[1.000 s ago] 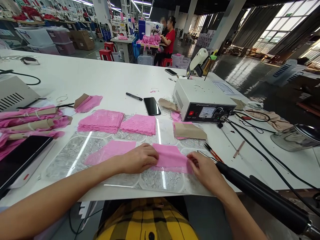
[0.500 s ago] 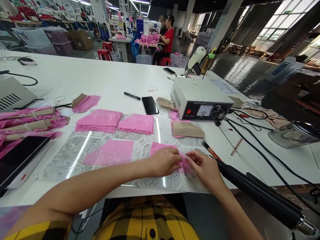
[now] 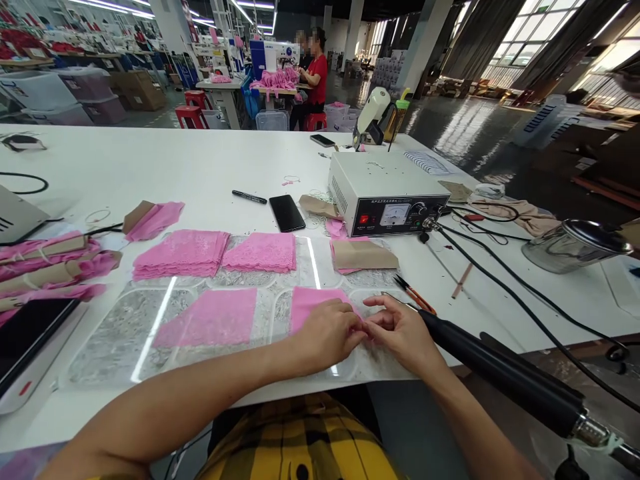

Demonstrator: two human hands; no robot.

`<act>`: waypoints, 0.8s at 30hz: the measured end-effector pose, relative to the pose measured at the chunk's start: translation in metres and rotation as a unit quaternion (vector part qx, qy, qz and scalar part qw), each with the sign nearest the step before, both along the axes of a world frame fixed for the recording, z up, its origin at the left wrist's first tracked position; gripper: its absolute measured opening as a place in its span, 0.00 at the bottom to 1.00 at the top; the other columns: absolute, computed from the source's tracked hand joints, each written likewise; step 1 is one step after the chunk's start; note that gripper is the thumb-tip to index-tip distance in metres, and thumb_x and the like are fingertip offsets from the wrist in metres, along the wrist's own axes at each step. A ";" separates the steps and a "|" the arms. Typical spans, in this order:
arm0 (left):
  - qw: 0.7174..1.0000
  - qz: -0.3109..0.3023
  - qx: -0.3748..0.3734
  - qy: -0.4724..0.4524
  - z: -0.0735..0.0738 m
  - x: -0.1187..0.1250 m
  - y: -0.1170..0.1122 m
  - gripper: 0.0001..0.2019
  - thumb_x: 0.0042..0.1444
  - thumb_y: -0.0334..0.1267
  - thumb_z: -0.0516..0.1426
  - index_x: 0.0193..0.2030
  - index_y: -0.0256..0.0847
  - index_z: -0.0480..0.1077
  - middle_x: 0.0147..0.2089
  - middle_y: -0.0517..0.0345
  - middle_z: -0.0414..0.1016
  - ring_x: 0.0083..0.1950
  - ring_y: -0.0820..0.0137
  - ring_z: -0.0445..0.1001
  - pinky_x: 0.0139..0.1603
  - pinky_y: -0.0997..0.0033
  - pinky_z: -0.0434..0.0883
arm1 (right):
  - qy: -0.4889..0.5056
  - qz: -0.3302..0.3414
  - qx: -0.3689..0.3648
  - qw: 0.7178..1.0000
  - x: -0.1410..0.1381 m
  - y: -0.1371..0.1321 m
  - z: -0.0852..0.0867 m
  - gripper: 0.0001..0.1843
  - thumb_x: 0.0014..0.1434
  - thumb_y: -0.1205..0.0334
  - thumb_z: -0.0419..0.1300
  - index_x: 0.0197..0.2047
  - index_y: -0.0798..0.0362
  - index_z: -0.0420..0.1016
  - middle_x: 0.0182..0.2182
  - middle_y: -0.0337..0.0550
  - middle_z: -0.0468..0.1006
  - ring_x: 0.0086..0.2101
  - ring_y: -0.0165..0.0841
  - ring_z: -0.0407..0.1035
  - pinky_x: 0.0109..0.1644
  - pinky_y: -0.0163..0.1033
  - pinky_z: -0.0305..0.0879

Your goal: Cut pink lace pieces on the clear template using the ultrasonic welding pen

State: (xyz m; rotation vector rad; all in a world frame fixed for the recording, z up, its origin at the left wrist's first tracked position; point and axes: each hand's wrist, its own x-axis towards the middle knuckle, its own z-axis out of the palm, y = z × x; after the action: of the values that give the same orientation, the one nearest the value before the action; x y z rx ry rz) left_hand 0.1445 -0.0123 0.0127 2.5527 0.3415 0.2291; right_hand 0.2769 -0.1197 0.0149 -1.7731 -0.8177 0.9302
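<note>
My left hand (image 3: 327,335) and my right hand (image 3: 400,331) meet fingertip to fingertip over a pink lace piece (image 3: 311,305) lying on a clear glass sheet (image 3: 110,340). Both hands are closed in a pinch on the lace's right edge. A black rod-shaped tool (image 3: 500,380) runs under my right hand and out to the lower right. A second pink lace piece (image 3: 210,318) lies flat to the left. Two stacks of pink lace (image 3: 183,253) (image 3: 261,252) sit just beyond.
A white control box (image 3: 385,193) with black cables stands at the right, a black phone (image 3: 287,213) and a marker (image 3: 249,197) behind the stacks. Cardboard-wrapped pink bundles (image 3: 50,263) and a tablet (image 3: 27,333) lie at the left. A person in red sits far back.
My left hand slid right across the pink lace piece until it met my right hand. The lace has been gathered, so less of it shows. The view shifted slightly.
</note>
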 end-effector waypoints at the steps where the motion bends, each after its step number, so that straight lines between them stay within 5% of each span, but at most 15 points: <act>1: 1.000 0.010 -0.003 0.001 0.000 0.000 -0.001 0.06 0.60 0.35 0.61 0.33 0.38 0.77 0.34 0.54 0.78 0.40 0.64 0.74 0.40 0.68 0.68 | 0.002 -0.002 -0.006 1.000 0.000 0.000 0.001 0.25 0.44 0.47 0.65 0.43 0.52 0.70 0.23 0.41 0.80 0.24 0.36 0.74 0.32 0.40 0.72; 9: 0.998 0.061 -0.029 -0.002 0.000 -0.003 -0.004 0.06 0.55 0.39 0.64 0.33 0.39 0.75 0.35 0.55 0.78 0.40 0.63 0.74 0.42 0.66 0.68 | 0.015 -0.007 -0.027 0.999 -0.003 -0.002 0.005 0.41 0.45 0.46 0.63 0.60 0.59 0.67 0.21 0.37 0.79 0.25 0.37 0.74 0.36 0.45 0.76; 14: 0.996 0.071 -0.052 0.002 0.002 -0.003 -0.006 0.06 0.59 0.32 0.58 0.31 0.37 0.74 0.36 0.52 0.77 0.40 0.63 0.73 0.43 0.65 0.67 | 0.049 -0.011 -0.026 0.998 -0.003 -0.003 0.005 0.47 0.45 0.45 0.64 0.65 0.59 0.62 0.25 0.41 0.81 0.30 0.41 0.77 0.39 0.48 0.78; 24: 0.979 0.089 -0.183 0.008 0.005 -0.006 0.003 0.09 0.57 0.31 0.55 0.29 0.37 0.76 0.33 0.55 0.78 0.36 0.67 0.74 0.36 0.72 0.66 | -0.012 0.010 0.036 0.999 -0.005 -0.007 -0.003 0.36 0.47 0.48 0.66 0.57 0.53 0.68 0.33 0.45 0.82 0.35 0.39 0.78 0.43 0.45 0.77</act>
State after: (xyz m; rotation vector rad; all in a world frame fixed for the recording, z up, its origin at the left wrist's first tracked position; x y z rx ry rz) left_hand 0.1385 -0.0097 0.0182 2.1636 0.5641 0.1912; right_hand 0.2720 -0.1268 0.0116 -1.7194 -0.8760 0.8819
